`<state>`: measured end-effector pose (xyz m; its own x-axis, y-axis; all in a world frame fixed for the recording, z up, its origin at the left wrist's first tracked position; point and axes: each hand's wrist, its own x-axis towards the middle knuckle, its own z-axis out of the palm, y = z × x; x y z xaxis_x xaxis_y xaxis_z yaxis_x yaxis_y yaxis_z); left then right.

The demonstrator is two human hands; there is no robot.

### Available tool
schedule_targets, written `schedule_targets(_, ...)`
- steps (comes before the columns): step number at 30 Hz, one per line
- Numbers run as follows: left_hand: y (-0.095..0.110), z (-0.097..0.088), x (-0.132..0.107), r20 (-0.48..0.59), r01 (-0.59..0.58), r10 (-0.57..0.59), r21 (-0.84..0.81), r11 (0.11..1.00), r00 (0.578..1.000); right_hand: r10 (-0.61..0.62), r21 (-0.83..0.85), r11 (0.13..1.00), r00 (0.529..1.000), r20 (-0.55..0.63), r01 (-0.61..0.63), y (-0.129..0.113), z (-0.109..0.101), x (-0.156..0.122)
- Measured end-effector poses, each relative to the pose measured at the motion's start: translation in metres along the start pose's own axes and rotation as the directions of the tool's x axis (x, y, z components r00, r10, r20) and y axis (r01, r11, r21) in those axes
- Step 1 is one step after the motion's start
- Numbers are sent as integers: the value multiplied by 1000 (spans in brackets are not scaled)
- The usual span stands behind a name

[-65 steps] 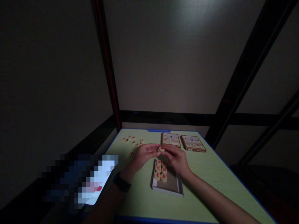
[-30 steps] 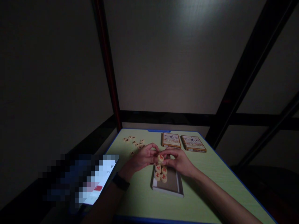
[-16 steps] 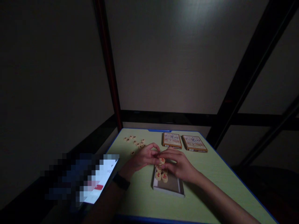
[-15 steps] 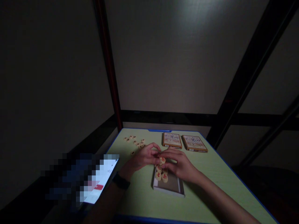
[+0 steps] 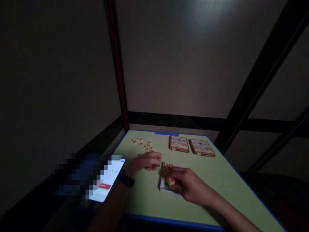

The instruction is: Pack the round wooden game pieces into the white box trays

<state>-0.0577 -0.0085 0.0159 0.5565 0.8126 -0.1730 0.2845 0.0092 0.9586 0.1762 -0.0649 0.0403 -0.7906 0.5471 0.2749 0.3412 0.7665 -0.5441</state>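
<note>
My right hand (image 5: 189,183) is over a shallow open box (image 5: 163,186), with a round xiangqi piece (image 5: 171,181) bearing a red character between its thumb and fingers. Several red-marked pieces (image 5: 166,165) lie inside the box along its left and far side, partly covered by my fingers. To the left of the box, my left hand (image 5: 152,160), with a dark band on the wrist, hovers with its fingers curled closed; whatever they may hold is hidden. Loose xiangqi pieces (image 5: 141,144) with dark characters are scattered on the table beyond it.
Two flat printed boxes (image 5: 179,143) (image 5: 202,147) lie side by side at the back right of the pale green table (image 5: 207,206). A lit phone (image 5: 106,185) is at the table's left edge. Walls stand behind and to the left.
My hands have moved apart. My left hand drew left off the box and curled closed; my right hand came lower and nearer with a piece. The view shifted slightly.
</note>
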Motion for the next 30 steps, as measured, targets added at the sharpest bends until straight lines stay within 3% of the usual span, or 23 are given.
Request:
schedule_targets(5,2,10,2,67,160,-179,229,960,982,109,-42,993,994,-13,-109,0,-15,-15)
schedule_targets(10,-2,30,-4,172,227,-255,169,959,951,148,-74,987,989,32,-145,6,-14,-19)
schedule_targets(17,-14,46,-6,57,111,-119,126,986,991,132,62,989,990,40,-134,16,-10,-10)
schedule_targets(22,-8,50,-8,-41,164,-159,239,957,986,137,43,989,990,34,-139,21,-12,-12)
schedule_targets(26,-12,48,-8,-20,182,-181,145,973,983,121,-74,990,993,13,-120,14,-8,-12)
schedule_targets(30,-22,44,-5,54,188,-189,28,982,981,15,-139,990,998,58,-7,5,0,-5)
